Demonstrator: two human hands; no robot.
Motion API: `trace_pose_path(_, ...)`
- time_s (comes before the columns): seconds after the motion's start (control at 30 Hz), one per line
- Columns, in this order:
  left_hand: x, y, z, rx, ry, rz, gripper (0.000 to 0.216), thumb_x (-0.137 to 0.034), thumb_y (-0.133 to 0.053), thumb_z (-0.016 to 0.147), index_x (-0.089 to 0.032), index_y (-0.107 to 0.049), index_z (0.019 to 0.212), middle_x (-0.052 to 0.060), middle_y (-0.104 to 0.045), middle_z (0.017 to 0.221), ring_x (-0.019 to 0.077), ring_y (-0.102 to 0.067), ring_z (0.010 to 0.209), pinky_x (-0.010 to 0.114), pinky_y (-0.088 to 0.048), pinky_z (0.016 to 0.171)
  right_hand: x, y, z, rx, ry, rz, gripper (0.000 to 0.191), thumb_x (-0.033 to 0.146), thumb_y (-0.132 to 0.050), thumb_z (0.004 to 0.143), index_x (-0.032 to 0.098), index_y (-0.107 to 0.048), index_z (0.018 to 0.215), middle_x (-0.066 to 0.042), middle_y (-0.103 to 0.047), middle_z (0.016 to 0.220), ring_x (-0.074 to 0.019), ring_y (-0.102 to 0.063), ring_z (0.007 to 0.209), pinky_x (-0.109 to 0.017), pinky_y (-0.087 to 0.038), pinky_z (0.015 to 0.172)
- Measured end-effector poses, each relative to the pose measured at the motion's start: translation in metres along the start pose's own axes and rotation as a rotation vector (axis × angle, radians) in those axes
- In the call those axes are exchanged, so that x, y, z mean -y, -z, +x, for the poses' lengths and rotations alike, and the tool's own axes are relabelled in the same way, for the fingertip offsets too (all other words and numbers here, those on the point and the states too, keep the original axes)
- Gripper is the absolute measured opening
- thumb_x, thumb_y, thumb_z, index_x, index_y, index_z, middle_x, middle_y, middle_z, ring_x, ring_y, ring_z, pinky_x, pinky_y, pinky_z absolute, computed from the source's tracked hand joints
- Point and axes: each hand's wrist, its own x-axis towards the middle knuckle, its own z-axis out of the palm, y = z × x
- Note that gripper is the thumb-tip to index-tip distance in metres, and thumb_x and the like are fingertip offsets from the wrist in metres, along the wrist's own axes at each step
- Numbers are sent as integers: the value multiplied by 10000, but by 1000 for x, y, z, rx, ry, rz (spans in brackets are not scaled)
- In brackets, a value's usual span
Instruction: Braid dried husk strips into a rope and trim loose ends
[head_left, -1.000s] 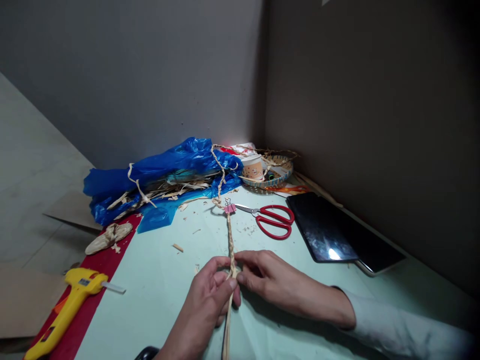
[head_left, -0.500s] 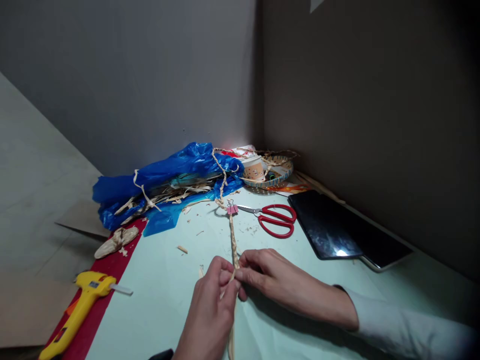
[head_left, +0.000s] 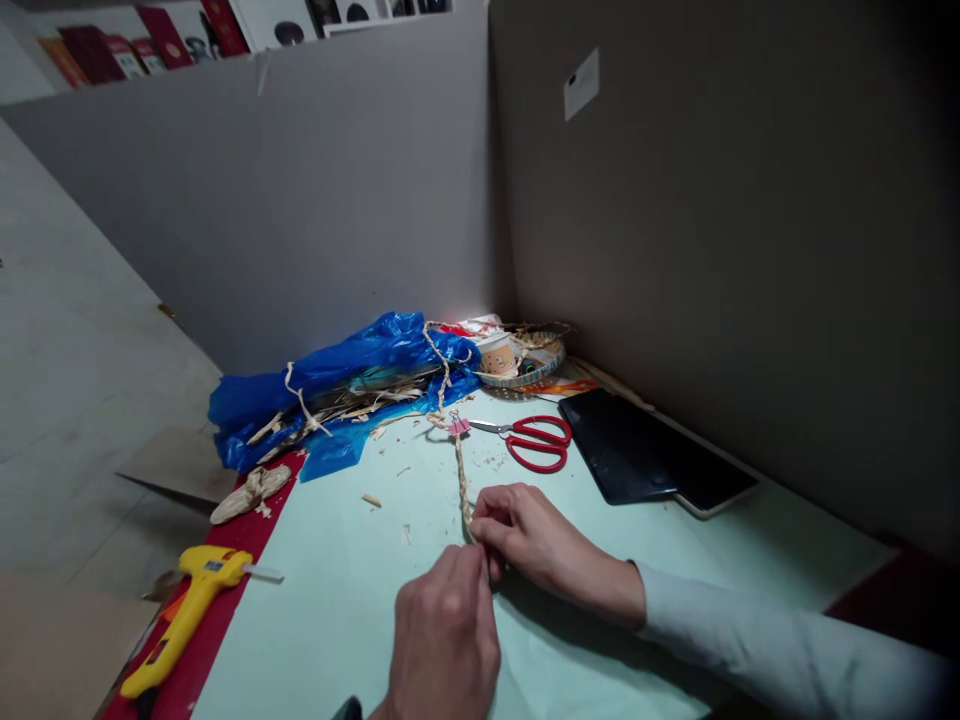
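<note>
From the head camera, the right hand [head_left: 525, 535] pinches the near end of a straw braid [head_left: 460, 475] that lies on the pale table [head_left: 337, 600]. The braid's far end is held by a pink clip [head_left: 458, 427] beside the red scissors [head_left: 536, 442]. The left hand [head_left: 446, 640] is curled shut at the same spot, its back to the camera, so whatever it holds is hidden. The plaiting would likely go best with the braid pulled taut against the clip, each strand folded flat and snug. A yellow glue gun [head_left: 187, 610] lies at the left and a dark tablet [head_left: 645, 455] at the right. The print on the paper cup [head_left: 499, 355] and the white wall label [head_left: 582, 84] are too small to read.
</note>
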Motion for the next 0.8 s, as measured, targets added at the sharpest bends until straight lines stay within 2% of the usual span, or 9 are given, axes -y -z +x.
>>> trace_pose_path(0.2,-8,-23,-14,-53,-190,92,374,56,-366,793,-10,-648,1029,133,-697,696,277,-672,567,336,-442,450,-5,1,7,29,-72,201,86,129,-538,690,158,-539,609,47,-483,493,-88,-411,464,-198,-295,453)
trace_pose_path(0.33,-4,-6,-7,-36,-212,-22,315,-60,-399,860,-72,-668,1023,104,-710,728,231,-677,595,304,-458,497,-5,4,5,14,-86,315,43,157,-566,651,167,-525,662,66,-456,506,-76,-361,462,-194,-260,446)
trace_pose_path(0.4,3,10,3,-11,-84,-170,278,-197,-420,921,-165,-697,913,53,-694,699,195,-656,613,280,-454,557,-3,6,2,17,-75,348,65,192,-581,650,168,-523,666,61,-466,512,-77,-365,466,-196,-262,450)
trace_pose_path(0.47,12,24,16,96,416,-729,305,-333,-516,894,-198,-681,676,60,-688,723,218,-631,754,297,-437,686,-1,7,-1,21,-53,369,115,259,-595,675,168,-525,685,40,-516,552,-81,-390,481,-200,-277,464)
trace_pose_path(0.5,16,28,21,98,495,-816,295,-371,-537,879,-198,-666,678,64,-686,763,224,-614,796,304,-435,719,-1,6,-2,26,-41,372,145,294,-599,689,168,-527,695,27,-540,578,-84,-407,491,-203,-289,472)
trace_pose_path(0.53,20,29,27,115,527,-887,248,-374,-547,866,-192,-679,761,72,-692,829,229,-609,845,307,-439,739,0,6,-3,30,-28,370,171,325,-597,701,169,-527,705,17,-557,601,-88,-427,498,-207,-303,481)
trace_pose_path(0.63,25,16,35,329,564,-1182,251,-385,-617,775,-144,-660,722,60,-650,670,177,-595,627,289,-459,618,0,3,-4,35,9,327,205,373,-568,746,172,-526,735,-6,-590,652,-124,-527,549,-231,-375,528)
trace_pose_path(0.7,24,4,34,377,625,-1321,235,-376,-637,737,-142,-619,730,0,-566,600,83,-457,458,215,-355,468,-2,2,-3,26,25,263,189,353,-541,778,166,-538,753,-27,-620,680,-153,-575,606,-246,-408,559)
trace_pose_path(0.8,22,-8,31,360,714,-1431,235,-365,-662,707,-146,-580,731,-76,-438,549,16,-214,387,182,-142,393,-6,4,-2,17,39,124,119,250,-537,786,142,-581,761,-41,-649,690,-146,-559,610,-229,-393,542)
